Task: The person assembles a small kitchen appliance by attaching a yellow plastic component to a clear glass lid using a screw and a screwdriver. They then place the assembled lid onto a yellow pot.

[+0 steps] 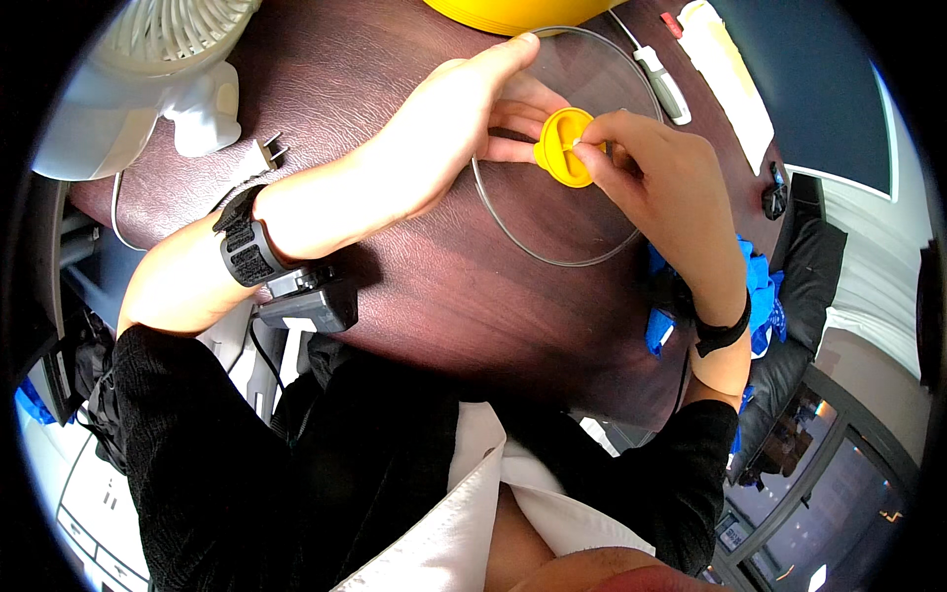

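A clear round glass lid (pixel 523 222) with a thin metal rim is tilted above the brown table. At its middle sits a yellow round knob (pixel 564 148) with a raised bar across it. My left hand (pixel 464 123) holds the lid from the left, thumb by the rim and fingers behind the yellow knob. My right hand (pixel 656 163) has thumb and forefinger pinched at the bar in the knob's middle. A tiny pale tip shows between those fingertips, too small to name.
A screwdriver (pixel 663 87) with a grey-white handle lies beyond the lid, near a yellow container (pixel 523 14). A white fan (pixel 163 74) and a power plug (pixel 258 158) are at the left. Pale folded paper (pixel 728 89) lies right; blue cloth (pixel 760 291) is beside my right wrist.
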